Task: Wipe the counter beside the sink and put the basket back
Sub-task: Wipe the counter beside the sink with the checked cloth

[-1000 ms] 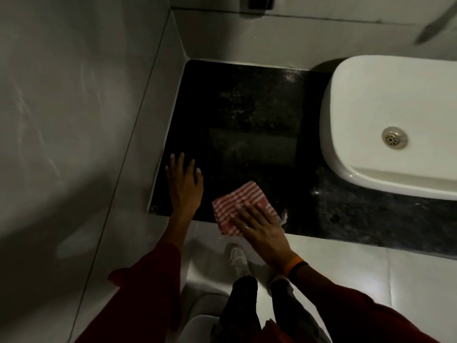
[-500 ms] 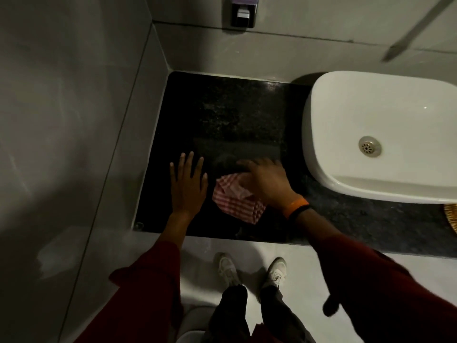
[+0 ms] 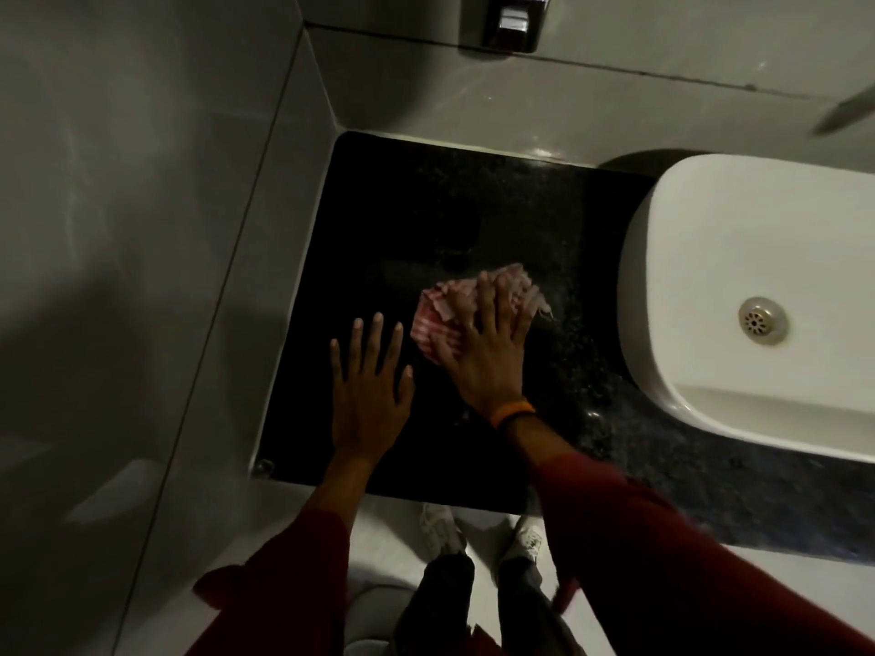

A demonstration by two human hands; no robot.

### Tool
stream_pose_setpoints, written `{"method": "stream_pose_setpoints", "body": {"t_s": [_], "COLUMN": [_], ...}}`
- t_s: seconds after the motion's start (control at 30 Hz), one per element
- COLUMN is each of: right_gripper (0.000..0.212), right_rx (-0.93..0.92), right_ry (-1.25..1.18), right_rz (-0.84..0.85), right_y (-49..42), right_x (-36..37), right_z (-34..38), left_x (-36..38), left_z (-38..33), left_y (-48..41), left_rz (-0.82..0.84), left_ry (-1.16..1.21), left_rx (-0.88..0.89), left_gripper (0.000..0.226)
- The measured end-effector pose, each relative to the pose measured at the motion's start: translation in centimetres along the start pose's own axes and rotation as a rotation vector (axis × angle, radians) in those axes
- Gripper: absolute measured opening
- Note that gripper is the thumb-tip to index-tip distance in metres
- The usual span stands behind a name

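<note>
Wiping step: you are mid-wipe; the basket is not in view.
Left hand (image 3: 369, 390): flat and spread wide on the counter (image 3: 379, 220), bracing, holding nothing.
Right hand (image 3: 492, 357): fingers splayed, pressing the red checked cloth (image 3: 435, 324) (blurred).
Next: cover the far corner and the strip by the sink (image 3: 757, 258).
Change: the cloth has swept farther in, toward the sink.

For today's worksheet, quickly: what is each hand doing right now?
Left hand: open, flat on the counter, holding nothing.
Right hand: open, pressing the cloth flat on the counter.
</note>
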State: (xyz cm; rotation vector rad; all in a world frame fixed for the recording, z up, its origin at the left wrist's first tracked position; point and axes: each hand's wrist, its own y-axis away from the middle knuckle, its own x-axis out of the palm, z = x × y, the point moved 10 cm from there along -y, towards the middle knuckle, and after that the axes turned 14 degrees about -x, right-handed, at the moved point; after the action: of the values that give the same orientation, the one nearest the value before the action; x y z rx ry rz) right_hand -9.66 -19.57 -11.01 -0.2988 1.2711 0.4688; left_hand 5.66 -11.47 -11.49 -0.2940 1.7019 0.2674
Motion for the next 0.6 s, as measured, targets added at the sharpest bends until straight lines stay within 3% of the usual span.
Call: {"method": "stream_pose_setpoints", "body": {"t_s": [0.17, 0.33, 0.43, 0.6], "right_gripper": [0.074, 0.077, 0.081, 0.084], "right_rx": [0.024, 0.04, 0.05, 0.064], "right_ry": [-0.014, -0.027, -0.068, -0.035], "right_rz": [-0.042, -0.014, -0.114, -0.215], "right_y": [-8.0, -9.1, -5.1, 9.1], "right_x": [-1.3, -1.8, -3.3, -4.6], "right_z": [-2.3, -2.3, -1.3, -0.8], "left_x": [0.4, 0.1, 0.0, -1.7], "left_z": [0.4, 0.2, 0.3, -0.2], "left_y": [-0.2, -0.2, -0.2, 0.4], "left_rz": [0.014, 0.018, 0.022, 0.05], "left_ry": [0.022, 0.019, 0.042, 0.091], "left_rx": [-0.023, -0.006, 0.003, -0.014], "left_gripper": [0.059, 0.059, 0.06, 0.064]}}
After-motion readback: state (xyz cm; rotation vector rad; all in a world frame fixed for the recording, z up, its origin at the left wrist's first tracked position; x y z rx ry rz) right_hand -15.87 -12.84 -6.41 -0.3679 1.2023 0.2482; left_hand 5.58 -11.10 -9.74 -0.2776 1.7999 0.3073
